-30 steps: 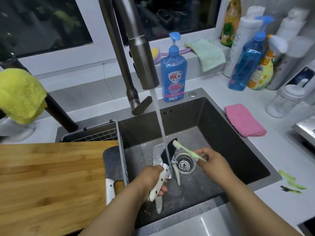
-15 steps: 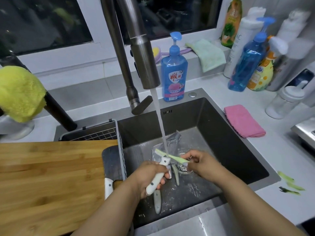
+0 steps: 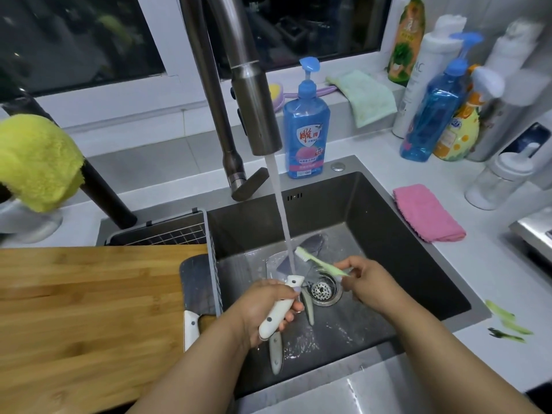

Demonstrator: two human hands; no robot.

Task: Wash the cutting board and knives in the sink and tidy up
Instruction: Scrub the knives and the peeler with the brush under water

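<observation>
**Currently: knife under running water, toothbrush at the blade**

Left hand [image 3: 263, 306]: reaches in from 7 o'clock, forearm angled up toward the drain. Fingers [image 3: 294, 307] curled round the white handle of a knife [image 3: 279, 310], handle tilted with its blade end raised toward 1 o'clock. Blade lies under the water stream [image 3: 280, 213]; its outline is blurred by water and glare.

Right hand [image 3: 367, 279]: enters from 5 o'clock, pinching the handle end of a green toothbrush [image 3: 321, 262]. Brush head points toward 10 o'clock and sits at the stream, over the blade.

Sink [image 3: 388, 234]: holds two further knives [image 3: 276, 352] on its floor beside the drain strainer [image 3: 322, 289], just under the left hand.

Cutting board [image 3: 89, 309]: wooden, at 9 o'clock on the surface, overlapping the sink's left edge. A dark cleaver [image 3: 197, 282] with a white handle lies against its right end.

Change from half a second ago: brush head has moved up and toward 10 o'clock along the blade; right hand sits slightly farther toward 3 o'clock. Left hand keeps the same grip and place.

Other: blue soap bottle [image 3: 306, 130] at 12 o'clock behind the sink; pink cloth [image 3: 427, 213] at 2 o'clock.
</observation>
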